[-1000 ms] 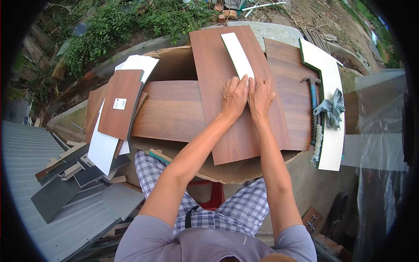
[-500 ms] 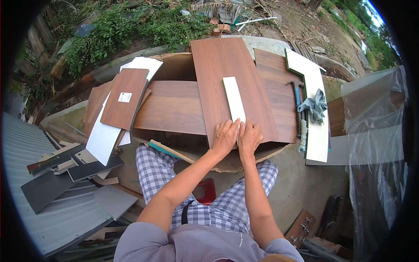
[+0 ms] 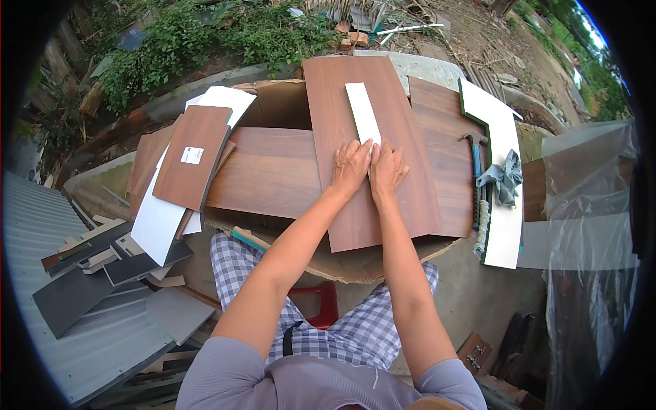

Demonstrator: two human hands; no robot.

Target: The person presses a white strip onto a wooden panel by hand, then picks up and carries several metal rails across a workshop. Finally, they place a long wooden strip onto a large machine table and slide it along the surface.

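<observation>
A long brown wood-grain board (image 3: 403, 198) lies lengthwise over another brown board (image 3: 266, 171). On top of it rests a narrow white strip (image 3: 362, 113). My left hand (image 3: 351, 166) and my right hand (image 3: 388, 169) are side by side at the strip's near end, thumbs close together, fingers bent and pressed round it. The strip's near end is partly hidden under my hands. To the right, a hammer (image 3: 476, 171) and a grey-green cloth (image 3: 504, 179) lie by a white angled board (image 3: 504, 236).
At the left, a brown panel with a label (image 3: 193, 164) leans over white sheets (image 3: 152, 225). Dark offcuts (image 3: 75, 294) lie on corrugated metal (image 3: 34, 225). A red stool (image 3: 322, 307) is between the legs. Clear plastic sheeting (image 3: 591, 239) hangs at the right.
Both hands have moved forward, away from the body, with the white strip. The long board's near end shows more fully below them. The view has shifted slightly.
</observation>
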